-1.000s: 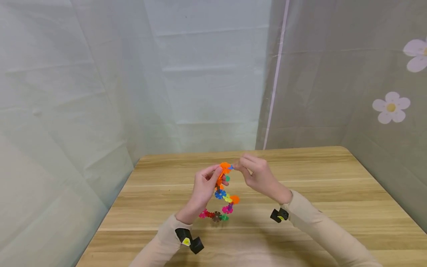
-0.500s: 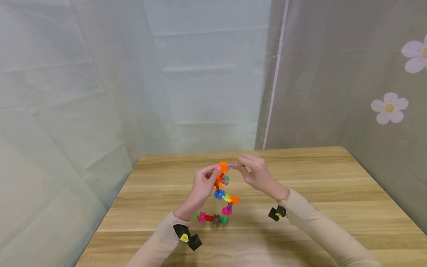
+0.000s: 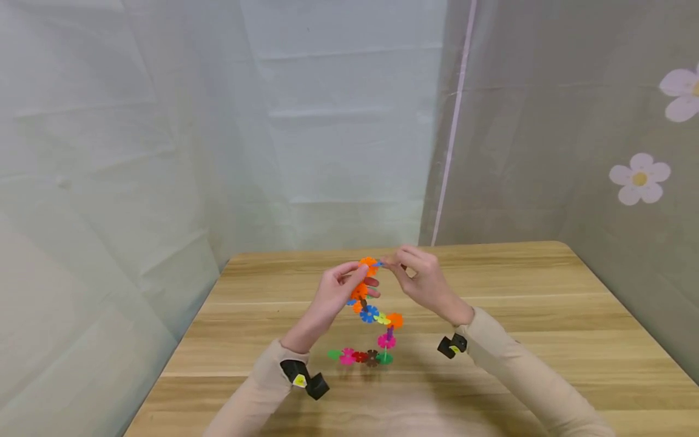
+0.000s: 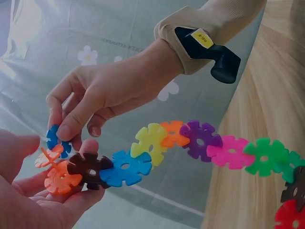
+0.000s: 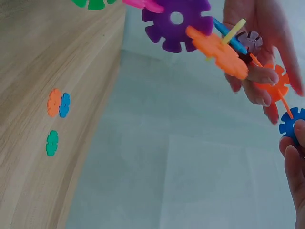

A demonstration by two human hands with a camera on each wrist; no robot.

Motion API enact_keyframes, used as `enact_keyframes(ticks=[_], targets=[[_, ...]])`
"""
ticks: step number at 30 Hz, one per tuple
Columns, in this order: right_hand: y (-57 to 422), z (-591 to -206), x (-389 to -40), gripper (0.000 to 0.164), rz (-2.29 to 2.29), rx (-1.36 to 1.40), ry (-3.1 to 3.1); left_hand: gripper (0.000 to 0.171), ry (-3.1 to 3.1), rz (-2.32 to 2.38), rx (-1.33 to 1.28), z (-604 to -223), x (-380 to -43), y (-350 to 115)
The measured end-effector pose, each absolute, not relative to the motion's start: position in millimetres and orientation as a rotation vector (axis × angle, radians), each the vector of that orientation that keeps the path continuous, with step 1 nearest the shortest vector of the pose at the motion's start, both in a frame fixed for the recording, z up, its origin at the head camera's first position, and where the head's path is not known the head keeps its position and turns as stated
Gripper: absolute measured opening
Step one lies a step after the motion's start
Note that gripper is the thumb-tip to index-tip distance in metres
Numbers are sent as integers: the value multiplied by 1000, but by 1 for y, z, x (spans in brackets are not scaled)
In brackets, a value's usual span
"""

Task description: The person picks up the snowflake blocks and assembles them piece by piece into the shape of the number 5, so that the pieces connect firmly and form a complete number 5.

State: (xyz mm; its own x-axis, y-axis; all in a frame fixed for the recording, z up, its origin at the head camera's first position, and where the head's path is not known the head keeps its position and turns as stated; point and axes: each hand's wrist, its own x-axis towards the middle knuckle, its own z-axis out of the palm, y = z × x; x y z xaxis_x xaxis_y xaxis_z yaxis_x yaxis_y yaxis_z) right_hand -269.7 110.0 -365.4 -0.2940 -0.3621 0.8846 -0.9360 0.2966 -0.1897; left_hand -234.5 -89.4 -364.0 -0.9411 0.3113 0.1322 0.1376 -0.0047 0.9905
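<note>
A chain of slotted plastic snowflake discs hangs from my left hand, which holds it by the orange discs at its upper end. In my right hand, thumb and finger pinch a blue snowflake disc. This blue disc meets the edge of an orange disc; how deep it sits in the slot cannot be told. Below run a brown disc, another blue disc, then yellow, orange, purple, pink and green ones. The chain's lower end, with a green disc, hangs low over the table.
Loose on the wooden table lie an orange disc, a blue disc and a green disc. Pale curtains stand close behind the table and at its sides.
The chain's lower part has swung to the right in the head view. Both hands have risen slightly, keeping their grips. Loose discs behind the left hand show more.
</note>
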Motion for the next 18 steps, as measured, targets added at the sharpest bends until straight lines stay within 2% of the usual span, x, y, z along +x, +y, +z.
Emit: enact_keyframes(ticks=[6,12,18], targets=[[107,-367,-271,20,951,1198,-1780,39,2144,2054,455,-362,-238,-89],[102,-369,-269,2,937,1215,-1769,36,2161,2070,455,-363,-240,-89],[100,-368,-268,8,931,1210,-1806,36,2131,2113,447,-364,-240,-90]])
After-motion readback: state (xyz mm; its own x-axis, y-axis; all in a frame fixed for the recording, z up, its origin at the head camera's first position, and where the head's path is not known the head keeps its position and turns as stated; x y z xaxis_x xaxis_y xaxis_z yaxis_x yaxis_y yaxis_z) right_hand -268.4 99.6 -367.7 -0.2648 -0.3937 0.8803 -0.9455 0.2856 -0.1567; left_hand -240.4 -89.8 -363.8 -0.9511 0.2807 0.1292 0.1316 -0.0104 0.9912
